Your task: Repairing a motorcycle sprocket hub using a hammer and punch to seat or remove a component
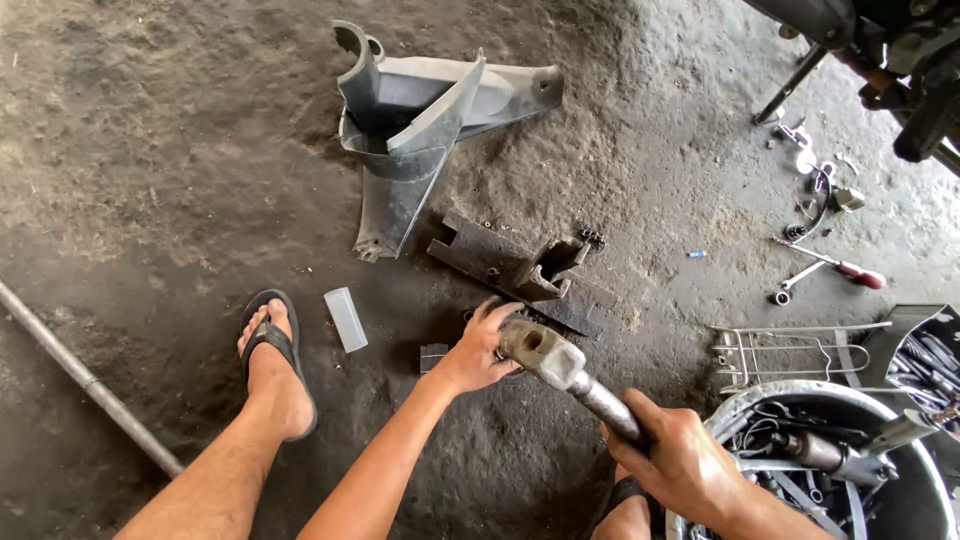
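Note:
My right hand [680, 460] grips the metal handle of a heavy hammer [545, 355], whose worn head hovers just over my left hand. My left hand [478, 352] presses down on a small dark part on the dirty concrete floor; the part is mostly hidden under the fingers. Just beyond the fingers lies a black, grimy metal bracket [505, 262] with a flat dark plate [575, 315] beside it.
A grey plastic vehicle fairing [420, 130] lies further away. A small translucent plastic box [346, 319] sits by my sandalled left foot [272, 365]. A screwdriver [835, 266] and small parts lie at right, near a wire rack [790, 348] and a tub of tools [830, 460]. A metal rod [85, 380] crosses lower left.

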